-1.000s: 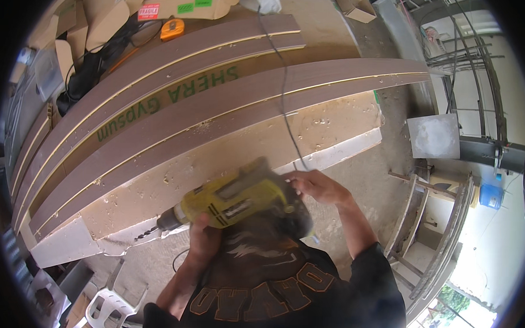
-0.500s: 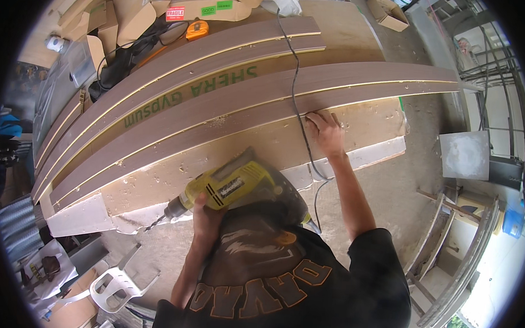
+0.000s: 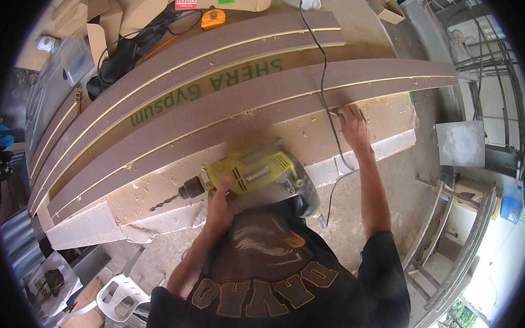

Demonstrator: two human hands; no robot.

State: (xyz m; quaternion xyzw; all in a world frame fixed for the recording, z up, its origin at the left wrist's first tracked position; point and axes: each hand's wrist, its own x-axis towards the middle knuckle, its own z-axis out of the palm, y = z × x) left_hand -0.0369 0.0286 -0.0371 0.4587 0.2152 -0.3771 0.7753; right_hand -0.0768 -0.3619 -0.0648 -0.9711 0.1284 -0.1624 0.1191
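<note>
My left hand (image 3: 219,210) is wrapped round the front of a yellow-green and black power drill (image 3: 253,170), just behind its chuck. A long twist drill bit (image 3: 167,203) points left over the near edge of the worktop. The drill's rear rests close against my torso. My right hand (image 3: 354,129) is at the near edge of the closest brown plank (image 3: 264,106), fingers bent down and pressed together. What they pinch, if anything, is too small to make out. A black power cord (image 3: 325,85) runs across the planks, just left of my right fingers.
More brown planks (image 3: 179,54) lie behind, over a printed board (image 3: 213,88) with wood shavings. An orange tape measure (image 3: 213,19) and cardboard boxes (image 3: 142,9) are at the back. A white plastic chair (image 3: 121,298) stands lower left; a wooden ladder-like frame (image 3: 444,245) leans at right.
The drill has swung up and slightly right, its bit now more level and over the worktop edge. My right hand has slid right, its fingers more bent. The view has shifted a little.
</note>
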